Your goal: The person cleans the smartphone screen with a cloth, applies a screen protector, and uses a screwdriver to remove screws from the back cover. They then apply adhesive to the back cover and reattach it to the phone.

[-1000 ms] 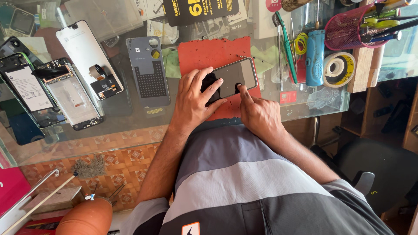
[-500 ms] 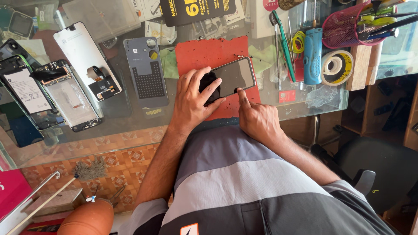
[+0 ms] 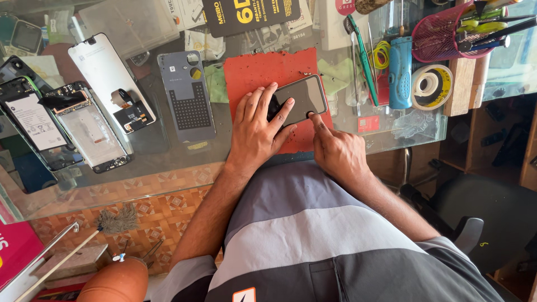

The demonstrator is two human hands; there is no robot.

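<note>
This is a phone repair workshop: a glass worktop (image 3: 168, 162) carries opened phones (image 3: 89, 126) with bared insides and a detached grey back cover (image 3: 186, 96) well left of the fingers (image 3: 263, 106). A red work mat (image 3: 251, 70) lies under them, with a pink tool basket (image 3: 439, 36), tape roll (image 3: 430, 86) and tweezers (image 3: 372, 50) off right.

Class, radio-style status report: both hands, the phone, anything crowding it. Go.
Left hand flat on dark phone, pinning it to red mat. Right hand index fingertip pressing phone's lower edge. Grey back cover lies left of mat, apart.
</note>
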